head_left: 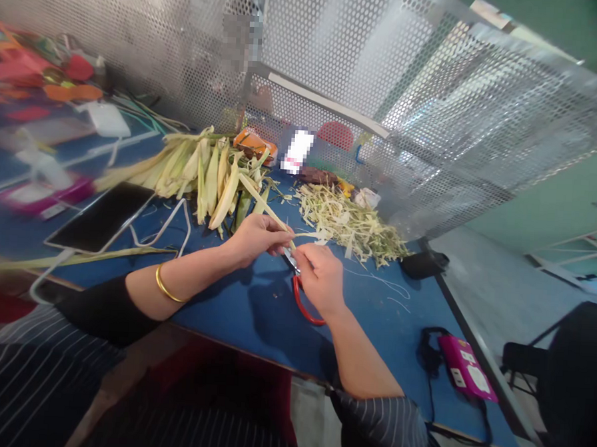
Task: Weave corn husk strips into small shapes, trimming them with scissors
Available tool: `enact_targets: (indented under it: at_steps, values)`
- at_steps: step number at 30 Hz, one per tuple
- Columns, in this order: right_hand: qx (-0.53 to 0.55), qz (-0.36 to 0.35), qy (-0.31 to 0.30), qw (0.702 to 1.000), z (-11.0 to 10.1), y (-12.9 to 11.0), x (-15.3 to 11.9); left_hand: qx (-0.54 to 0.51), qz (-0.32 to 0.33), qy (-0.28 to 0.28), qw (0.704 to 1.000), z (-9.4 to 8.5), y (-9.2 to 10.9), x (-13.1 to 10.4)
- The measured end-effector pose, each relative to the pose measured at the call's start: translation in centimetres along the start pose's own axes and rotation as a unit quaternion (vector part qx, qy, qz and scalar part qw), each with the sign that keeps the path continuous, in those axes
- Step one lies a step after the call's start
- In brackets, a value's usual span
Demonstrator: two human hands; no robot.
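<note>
My left hand [260, 238] is closed in a pinch on a pale, narrow leaf strip [260, 198], which slants up from the fingers toward the leaf pile. My right hand [320, 275] is closed right beside it, its fingers at the lower end of the same strip. Below both hands are scissors with red handles [304, 307]; my right hand partly covers them, and whether it touches them I cannot tell. Long yellow-green leaves, like corn husks [211, 179], lie heaped beyond my left hand. Shredded leaf scraps [353, 220] form a pile past my right hand.
A dark-screened phone [103, 216] with a white cable lies left on the blue table [262, 335]. A magenta power strip [465, 369] with a black cord is at the right. A perforated metal screen [336, 72] stands behind. A lit phone [298, 151] leans there.
</note>
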State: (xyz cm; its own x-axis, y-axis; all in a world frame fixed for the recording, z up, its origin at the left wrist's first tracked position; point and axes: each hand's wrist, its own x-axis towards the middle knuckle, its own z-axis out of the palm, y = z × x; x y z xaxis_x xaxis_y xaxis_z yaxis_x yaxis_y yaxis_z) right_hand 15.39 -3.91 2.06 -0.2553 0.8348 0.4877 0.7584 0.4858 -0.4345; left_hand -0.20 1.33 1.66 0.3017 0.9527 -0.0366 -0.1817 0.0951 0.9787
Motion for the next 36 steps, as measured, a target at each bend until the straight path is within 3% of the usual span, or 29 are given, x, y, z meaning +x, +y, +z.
enact_targets:
  at_steps: [4, 9, 14, 18, 21, 26, 32, 36]
  values:
    - [0.062, 0.032, -0.007, 0.998, 0.0, -0.1, 0.0, -0.044, -0.013, 0.01, 0.999, 0.0, 0.4, -0.1]
    - [0.12, 0.106, -0.048, 0.986, 0.1, 0.4, 0.3, -0.083, -0.066, -0.036, 0.994, -0.4, 1.0, 0.0]
    - [0.174, 0.135, -0.037, 0.975, 0.1, 0.8, 0.5, -0.036, -0.032, -0.019, 0.999, -0.5, 0.8, 0.2]
    - [0.34, 0.215, 0.027, 0.915, 0.7, 1.3, 0.6, -0.004, -0.031, -0.045, 0.999, 0.0, 0.5, -0.2]
    - [0.389, 0.269, 0.1, 0.876, 1.2, 1.8, 0.6, 0.005, -0.053, -0.068, 0.996, 0.5, 0.3, -0.6]
    - [0.359, 0.249, 0.11, 0.893, 1.4, 1.8, 0.6, 0.058, -0.047, -0.088, 0.993, 0.8, -0.2, -0.8]
    - [0.354, 0.248, 0.149, 0.89, 1.7, 1.7, 0.6, 0.056, -0.074, -0.127, 0.988, 0.7, -0.4, -0.8]
    - [0.337, 0.252, 0.093, 0.903, 1.2, 2.4, 1.0, 0.045, -0.1, -0.112, 0.988, 0.7, 0.0, -0.9]
